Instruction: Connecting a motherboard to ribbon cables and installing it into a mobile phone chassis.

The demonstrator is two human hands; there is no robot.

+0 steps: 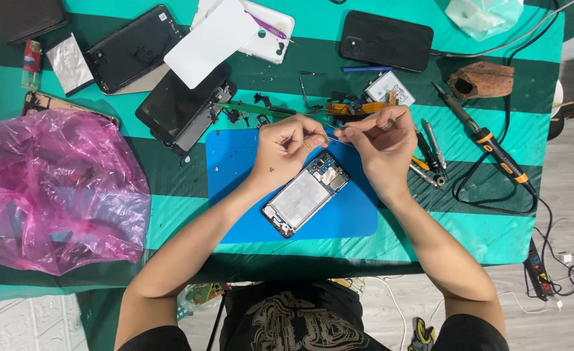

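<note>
The opened phone [305, 193] lies on the blue mat [235, 188], its long axis running diagonally from the mat's lower middle up toward the right; the end with the exposed circuit parts points to the upper right, under the hands. The mat's left third and lower right corner are bare, leaving room on both sides of the phone.

Just above the phone, the left hand [285, 148] and right hand [379, 146] meet. Both are pinched on a thin metal tool [331, 138], probably tweezers, held nearly level between them.

Right of the mat, several small hand tools [430, 159] crowd its edge, and a soldering iron [485, 140] lies slanted beyond them. Left of the mat sits a pink plastic bag [56, 192]. Above the mat, loose parts and 1 dark screen panel [181, 107] press close to its top edge on the green striped surface [488, 234].
</note>
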